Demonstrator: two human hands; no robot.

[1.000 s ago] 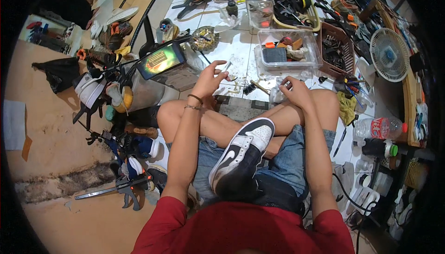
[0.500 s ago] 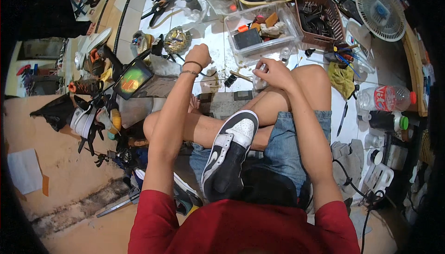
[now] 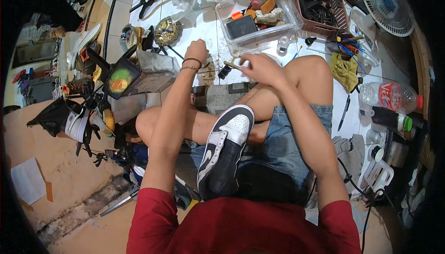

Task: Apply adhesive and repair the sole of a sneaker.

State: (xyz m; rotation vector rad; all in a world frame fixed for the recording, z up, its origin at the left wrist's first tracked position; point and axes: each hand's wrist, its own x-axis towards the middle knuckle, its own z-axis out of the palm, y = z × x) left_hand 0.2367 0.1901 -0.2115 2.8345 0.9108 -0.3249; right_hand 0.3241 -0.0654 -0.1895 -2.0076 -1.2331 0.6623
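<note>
A black-and-white sneaker (image 3: 232, 128) rests sole-down in my lap, toe pointing away from me. My left hand (image 3: 197, 50), banded at the wrist, is raised beyond my left leg with its fingers curled; whatever it holds is hidden. My right hand (image 3: 259, 67) is beside my right knee, fingers bent and closed at the end of a thin wooden stick (image 3: 230, 64); I cannot make out whether it grips the stick or something else. A small black piece (image 3: 224, 72) lies just below the stick.
Around me are a clear bin (image 3: 289, 24) of pads, a brown basket (image 3: 320, 8), a lit screen (image 3: 121, 78) at left, shoes (image 3: 76, 126), a yellow cloth (image 3: 344, 68), a small jar (image 3: 282, 45), a large bottle (image 3: 387, 96), a fan (image 3: 387, 3) and cables.
My left hand has gone from loosely holding a thin white item to a closed, back-up pose farther forward. My right hand has closed and moved left toward the stick. The view has shifted.
</note>
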